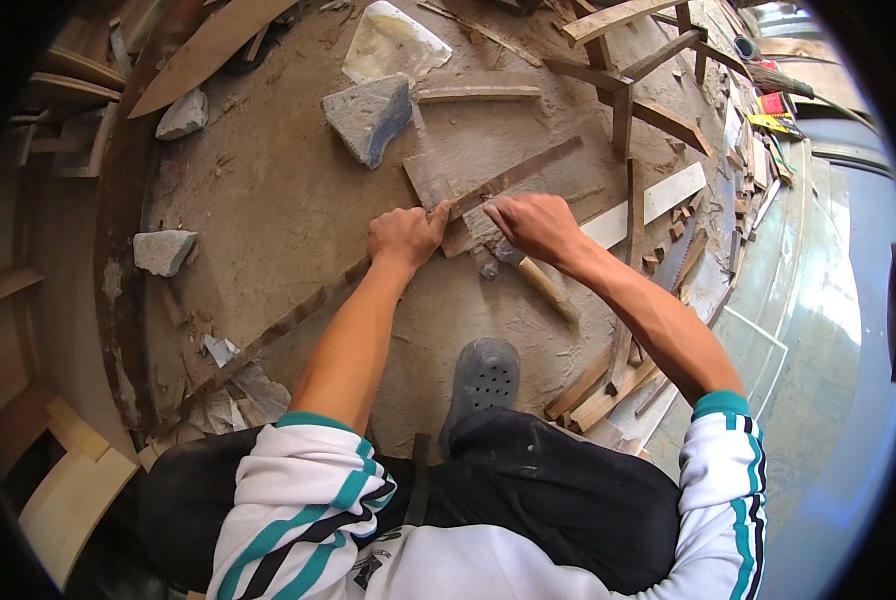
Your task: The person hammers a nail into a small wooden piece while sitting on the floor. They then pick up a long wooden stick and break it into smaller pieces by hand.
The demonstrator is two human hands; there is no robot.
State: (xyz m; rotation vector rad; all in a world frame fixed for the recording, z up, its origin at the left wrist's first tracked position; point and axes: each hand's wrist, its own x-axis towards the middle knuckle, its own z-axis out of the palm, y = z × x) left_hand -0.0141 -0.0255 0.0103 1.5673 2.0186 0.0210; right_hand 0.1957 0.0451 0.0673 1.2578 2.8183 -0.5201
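Note:
My left hand (405,238) is closed around a long, thin wooden strip (313,303), its thumb pressed on top. The strip runs diagonally from the lower left to the upper right, past a short wood block (428,183). Just right of it, my right hand (538,225) is curled with its fingertips pinched over the strip, beside a small wooden piece (480,225). Whatever those fingertips hold is too small to make out. Below the right hand lies a hammer (548,288) with a light wooden handle, its head partly hidden by wood.
Two broken concrete lumps (370,115) (164,252) lie on the dusty floor. A wooden frame (623,85) stands at the upper right. Wood offcuts and a handsaw (684,252) lie along the right, beside glass sheets (798,270). My clog (484,375) is close below the hammer.

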